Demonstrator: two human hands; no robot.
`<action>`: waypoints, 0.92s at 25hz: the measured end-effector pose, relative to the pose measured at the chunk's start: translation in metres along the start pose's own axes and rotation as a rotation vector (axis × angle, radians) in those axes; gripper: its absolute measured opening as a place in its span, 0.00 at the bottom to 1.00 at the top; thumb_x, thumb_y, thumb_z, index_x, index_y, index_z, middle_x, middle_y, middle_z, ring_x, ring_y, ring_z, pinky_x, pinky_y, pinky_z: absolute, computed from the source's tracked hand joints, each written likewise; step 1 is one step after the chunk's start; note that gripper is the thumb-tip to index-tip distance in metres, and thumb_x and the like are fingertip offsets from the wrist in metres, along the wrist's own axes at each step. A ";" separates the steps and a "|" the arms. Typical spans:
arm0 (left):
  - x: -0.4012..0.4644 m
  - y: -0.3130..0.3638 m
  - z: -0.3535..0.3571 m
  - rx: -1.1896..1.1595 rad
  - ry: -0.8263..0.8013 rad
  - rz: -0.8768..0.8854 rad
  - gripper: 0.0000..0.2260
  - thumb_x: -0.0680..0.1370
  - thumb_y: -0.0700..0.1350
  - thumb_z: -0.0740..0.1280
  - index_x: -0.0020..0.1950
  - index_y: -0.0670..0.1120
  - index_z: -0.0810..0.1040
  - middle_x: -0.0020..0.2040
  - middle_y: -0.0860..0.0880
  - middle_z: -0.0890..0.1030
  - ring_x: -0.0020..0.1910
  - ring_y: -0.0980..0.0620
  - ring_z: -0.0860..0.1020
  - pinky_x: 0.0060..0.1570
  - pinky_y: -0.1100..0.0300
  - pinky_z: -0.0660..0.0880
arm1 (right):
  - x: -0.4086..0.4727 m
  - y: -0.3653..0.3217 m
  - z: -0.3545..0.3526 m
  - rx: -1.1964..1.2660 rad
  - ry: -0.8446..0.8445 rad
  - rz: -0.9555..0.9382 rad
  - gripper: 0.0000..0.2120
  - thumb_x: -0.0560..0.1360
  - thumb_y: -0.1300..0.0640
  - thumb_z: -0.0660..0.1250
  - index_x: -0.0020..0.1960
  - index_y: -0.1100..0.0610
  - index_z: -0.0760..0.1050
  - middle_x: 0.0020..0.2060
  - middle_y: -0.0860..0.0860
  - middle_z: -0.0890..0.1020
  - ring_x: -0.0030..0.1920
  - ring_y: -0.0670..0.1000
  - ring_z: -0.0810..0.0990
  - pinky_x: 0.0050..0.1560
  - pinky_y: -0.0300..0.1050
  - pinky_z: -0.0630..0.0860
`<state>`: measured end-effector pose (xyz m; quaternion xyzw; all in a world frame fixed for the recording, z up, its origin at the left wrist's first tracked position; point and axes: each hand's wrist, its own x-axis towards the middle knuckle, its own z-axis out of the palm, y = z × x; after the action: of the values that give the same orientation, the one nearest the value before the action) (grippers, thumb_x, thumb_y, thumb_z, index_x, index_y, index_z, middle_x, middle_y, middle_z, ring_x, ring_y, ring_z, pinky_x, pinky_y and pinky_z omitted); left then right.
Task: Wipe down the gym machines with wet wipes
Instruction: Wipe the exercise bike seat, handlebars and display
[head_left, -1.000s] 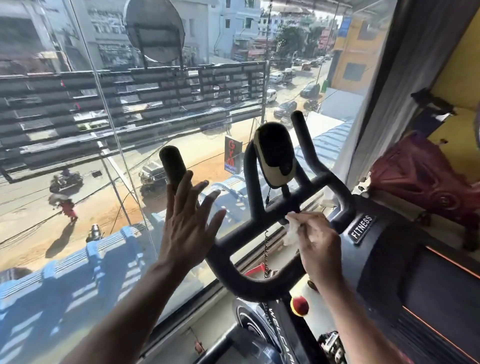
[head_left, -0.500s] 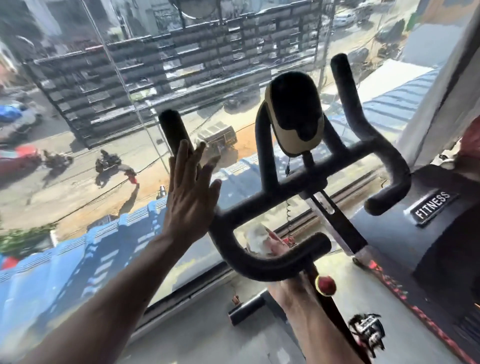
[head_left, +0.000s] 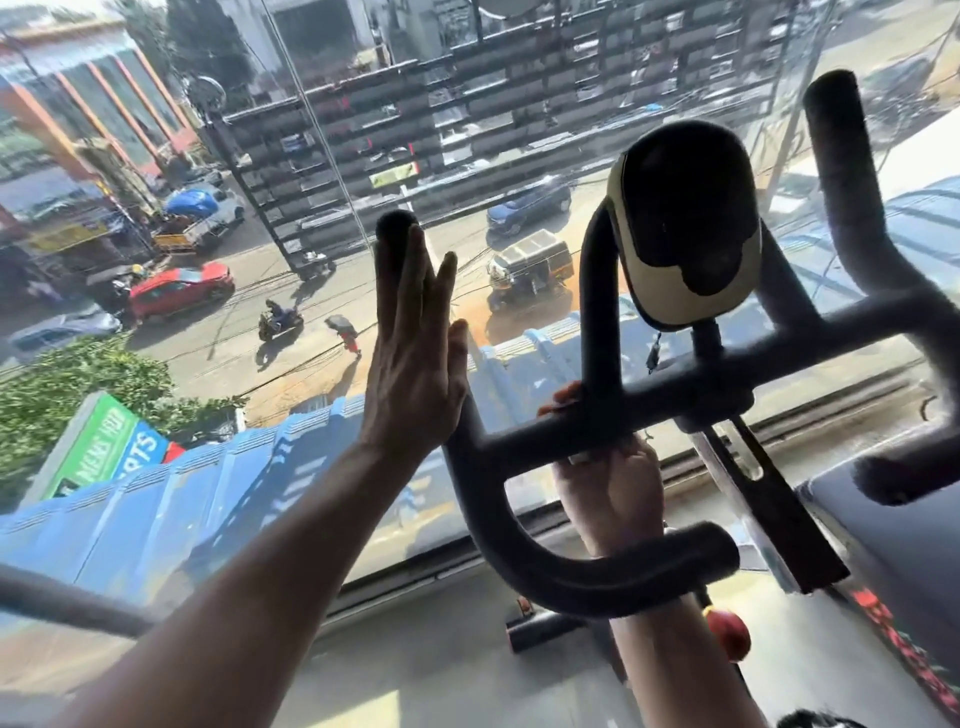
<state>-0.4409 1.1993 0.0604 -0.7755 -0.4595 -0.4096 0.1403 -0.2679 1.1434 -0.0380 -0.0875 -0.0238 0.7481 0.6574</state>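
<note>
- While my left hand (head_left: 413, 364) lies flat, fingers straight and together, against the left handlebar horn (head_left: 396, 224), my right hand (head_left: 610, 480) curls around the crossbar (head_left: 550, 441).
- I see 1 white sliver of wet wipe (head_left: 579, 459) pinched under those fingers.
- Console (head_left: 685, 228) stands above.

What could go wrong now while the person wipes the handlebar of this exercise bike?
1. The right hand grips the black padded crossbar from below, threaded through the lower handlebar loop; the wrist could catch there.
2. The left hand lies flat against the left grip and might slip off.
</note>
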 end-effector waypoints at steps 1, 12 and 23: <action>-0.002 -0.002 0.002 0.017 0.007 -0.003 0.23 0.83 0.32 0.61 0.78 0.31 0.63 0.79 0.26 0.55 0.79 0.24 0.50 0.81 0.39 0.47 | 0.004 0.003 -0.004 0.039 -0.062 0.028 0.15 0.78 0.61 0.60 0.54 0.65 0.84 0.48 0.59 0.87 0.51 0.56 0.86 0.63 0.52 0.80; -0.005 0.004 -0.001 0.063 -0.027 -0.015 0.24 0.82 0.31 0.61 0.79 0.33 0.63 0.80 0.28 0.55 0.81 0.27 0.51 0.82 0.46 0.47 | -0.010 -0.003 -0.012 -0.228 -0.053 0.114 0.07 0.76 0.67 0.70 0.53 0.62 0.81 0.38 0.53 0.83 0.36 0.47 0.82 0.40 0.37 0.80; -0.007 -0.001 0.003 0.077 -0.059 -0.009 0.22 0.83 0.31 0.61 0.78 0.32 0.64 0.79 0.26 0.55 0.80 0.26 0.51 0.80 0.35 0.51 | 0.003 -0.029 -0.016 -0.040 -0.094 -0.078 0.11 0.67 0.62 0.75 0.49 0.55 0.84 0.41 0.49 0.86 0.45 0.48 0.84 0.47 0.39 0.81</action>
<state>-0.4425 1.1972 0.0530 -0.7792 -0.4824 -0.3691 0.1545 -0.2372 1.1489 -0.0492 -0.0646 -0.0732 0.7246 0.6822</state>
